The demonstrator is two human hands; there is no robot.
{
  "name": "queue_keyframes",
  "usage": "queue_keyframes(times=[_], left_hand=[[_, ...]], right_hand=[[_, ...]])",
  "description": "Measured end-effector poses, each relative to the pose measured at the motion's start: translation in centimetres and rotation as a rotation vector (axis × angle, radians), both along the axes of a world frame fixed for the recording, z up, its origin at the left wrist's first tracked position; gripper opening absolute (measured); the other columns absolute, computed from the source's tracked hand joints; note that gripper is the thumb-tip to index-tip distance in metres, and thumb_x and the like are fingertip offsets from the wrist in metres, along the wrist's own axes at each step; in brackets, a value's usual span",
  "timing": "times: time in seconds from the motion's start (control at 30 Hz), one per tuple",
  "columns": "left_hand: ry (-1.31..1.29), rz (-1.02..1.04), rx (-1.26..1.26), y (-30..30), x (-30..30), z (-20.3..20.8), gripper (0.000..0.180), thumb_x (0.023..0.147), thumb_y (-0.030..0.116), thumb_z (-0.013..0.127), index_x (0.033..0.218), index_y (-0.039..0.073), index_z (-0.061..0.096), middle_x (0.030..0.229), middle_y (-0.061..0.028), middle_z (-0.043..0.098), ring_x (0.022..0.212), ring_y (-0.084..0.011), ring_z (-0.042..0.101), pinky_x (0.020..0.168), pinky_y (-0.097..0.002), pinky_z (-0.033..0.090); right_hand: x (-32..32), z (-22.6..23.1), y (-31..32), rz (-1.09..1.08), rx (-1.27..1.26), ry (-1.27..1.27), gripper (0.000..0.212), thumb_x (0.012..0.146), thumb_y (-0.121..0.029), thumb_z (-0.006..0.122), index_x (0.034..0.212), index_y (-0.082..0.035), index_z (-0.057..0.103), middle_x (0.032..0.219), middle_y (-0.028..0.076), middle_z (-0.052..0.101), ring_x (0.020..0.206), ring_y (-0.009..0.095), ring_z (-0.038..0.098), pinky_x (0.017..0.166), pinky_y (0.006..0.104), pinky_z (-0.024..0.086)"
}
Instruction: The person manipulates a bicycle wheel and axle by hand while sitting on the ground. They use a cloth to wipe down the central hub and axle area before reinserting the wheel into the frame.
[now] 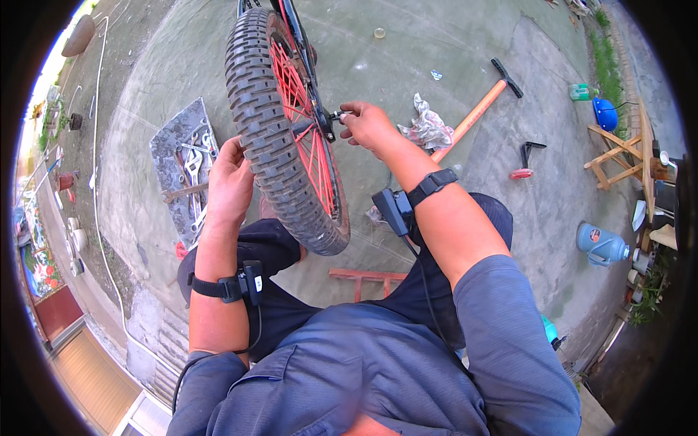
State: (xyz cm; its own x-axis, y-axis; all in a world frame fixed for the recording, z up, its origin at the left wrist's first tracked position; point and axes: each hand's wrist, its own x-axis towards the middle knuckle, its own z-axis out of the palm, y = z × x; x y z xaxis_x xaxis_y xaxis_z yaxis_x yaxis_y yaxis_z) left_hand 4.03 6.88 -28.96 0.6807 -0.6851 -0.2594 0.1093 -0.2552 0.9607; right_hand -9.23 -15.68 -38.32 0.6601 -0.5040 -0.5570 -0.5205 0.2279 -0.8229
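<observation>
A bicycle wheel with a knobbly black tyre [265, 102] and red spokes [317, 171] stands upright before me, still in its black fork [307, 65]. At the right end of its hub, the fingers of my right hand [369, 127] are closed around the dark axle end [337, 115]. On the tyre's left side is my left hand [231, 182], its fingers curled in against the tyre. The tyre hides the fingertips, so whatever they grip cannot be made out. Just left of that hand, a rusty wrench [185, 192] lies across a grey metal tray [166, 145].
Several spanners [193, 161] fill the tray. To the right lie a crumpled plastic bag [427, 126], a long-handled tool [476, 112] and a small red-and-black tool [525, 163]. Farther right stand a wooden stool [618, 156] and a blue jug [600, 244]. A red frame [363, 275] is between my legs.
</observation>
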Motion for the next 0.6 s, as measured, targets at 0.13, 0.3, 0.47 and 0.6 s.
queue_keyframes(times=[0.13, 0.3, 0.47, 0.6], left_hand=[[0.01, -0.001, 0.017, 0.1, 0.3, -0.5, 0.034, 0.095, 0.008, 0.058, 0.126, -0.005, 0.053, 0.114, -0.0089, 0.065, 0.099, -0.0129, 0.062, 0.082, -0.025, 0.049], [0.064, 0.056, 0.077, 1.1, 1.3, -2.4, 0.044, 0.095, 0.017, 0.06, 0.13, -0.006, 0.05, 0.115, -0.0116, 0.064, 0.098, -0.0162, 0.063, 0.074, -0.0271, 0.049], [0.222, 0.269, 0.172, 0.5, 1.5, -3.4, 0.046, 0.094, 0.02, 0.061, 0.129, -0.008, 0.053, 0.113, -0.0139, 0.065, 0.096, -0.02, 0.066, 0.072, -0.0312, 0.051], [0.299, 0.388, 0.166, -1.2, 0.9, -6.7, 0.037, 0.094, 0.018, 0.059, 0.124, -0.006, 0.058, 0.104, -0.012, 0.067, 0.084, -0.018, 0.066, 0.066, -0.0306, 0.052]], right_hand=[[0.7, -0.7, 0.1, -0.093, 0.078, 0.011, 0.034, 0.098, -0.016, 0.053, 0.129, -0.003, 0.057, 0.107, 0.009, 0.066, 0.079, 0.018, 0.068, 0.063, 0.0293, 0.054], [0.8, -1.6, 0.0, -0.129, 0.14, -0.021, 0.025, 0.1, -0.017, 0.053, 0.12, -0.004, 0.06, 0.098, 0.006, 0.066, 0.075, 0.017, 0.068, 0.063, 0.0287, 0.054], [0.4, -1.6, -0.4, -0.158, 0.164, -0.055, 0.024, 0.099, -0.017, 0.054, 0.116, 0.0, 0.059, 0.091, 0.007, 0.066, 0.069, 0.017, 0.067, 0.058, 0.0278, 0.053], [-0.1, -2.0, -0.8, -0.131, 0.132, -0.053, 0.025, 0.1, -0.018, 0.054, 0.117, 0.0, 0.059, 0.091, 0.006, 0.065, 0.073, 0.016, 0.067, 0.06, 0.0274, 0.053]])
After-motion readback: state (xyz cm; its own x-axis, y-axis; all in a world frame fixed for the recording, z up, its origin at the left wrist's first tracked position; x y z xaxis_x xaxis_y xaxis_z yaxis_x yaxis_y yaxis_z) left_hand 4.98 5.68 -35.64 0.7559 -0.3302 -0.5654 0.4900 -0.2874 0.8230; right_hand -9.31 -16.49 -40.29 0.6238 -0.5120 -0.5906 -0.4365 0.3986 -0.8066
